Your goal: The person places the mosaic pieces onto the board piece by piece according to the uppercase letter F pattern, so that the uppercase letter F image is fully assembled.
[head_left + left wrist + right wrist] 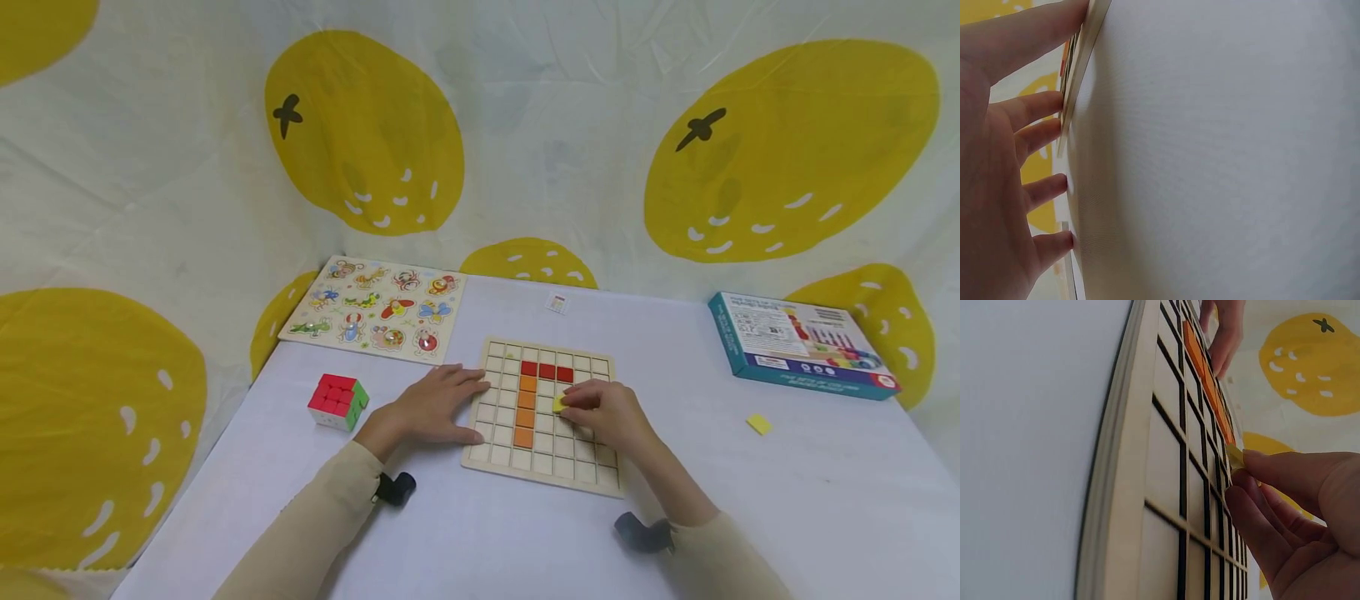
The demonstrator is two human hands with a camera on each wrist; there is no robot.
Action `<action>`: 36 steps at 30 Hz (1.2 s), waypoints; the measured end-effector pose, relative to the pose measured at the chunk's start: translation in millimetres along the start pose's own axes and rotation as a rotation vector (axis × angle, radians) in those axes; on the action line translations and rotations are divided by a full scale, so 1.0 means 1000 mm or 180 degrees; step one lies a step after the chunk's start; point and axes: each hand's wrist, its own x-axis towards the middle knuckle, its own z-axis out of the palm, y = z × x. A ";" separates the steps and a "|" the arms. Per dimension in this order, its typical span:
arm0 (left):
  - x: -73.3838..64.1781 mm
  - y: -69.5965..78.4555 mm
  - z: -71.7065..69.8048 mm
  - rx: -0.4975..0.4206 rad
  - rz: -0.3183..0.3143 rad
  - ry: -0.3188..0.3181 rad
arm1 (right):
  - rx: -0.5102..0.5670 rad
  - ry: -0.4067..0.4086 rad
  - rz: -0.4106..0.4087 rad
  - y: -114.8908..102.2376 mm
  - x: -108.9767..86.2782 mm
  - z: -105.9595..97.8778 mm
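A square wooden grid board [495, 457] lies on the table, its cells bordered by raised strips. Red square tiles [547, 371] form a short row near its top, and orange square tiles [527, 400] run down a column below the row's left end. My right hand [609, 414] pinches a yellow square tile [559, 405] between thumb and fingers over a cell below the red row; the right wrist view shows this yellow tile [1234, 456] tilted at the grid. With fingers spread, my left hand [431, 406] rests at the board's left edge, thumb and fingertips touching it.
Another yellow tile [758, 424] lies right of the board. A red, white and green puzzle cube [336, 402] stands at left, with a wooden insect puzzle [375, 310] behind it. A teal game box [802, 346] lies at back right, and a small printed card [557, 302] beyond the board.
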 end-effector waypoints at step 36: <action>0.000 0.001 -0.001 -0.0014 -0.0020 -0.0023 | -0.0589 0.0024 -0.0288 -0.019 0.011 0.014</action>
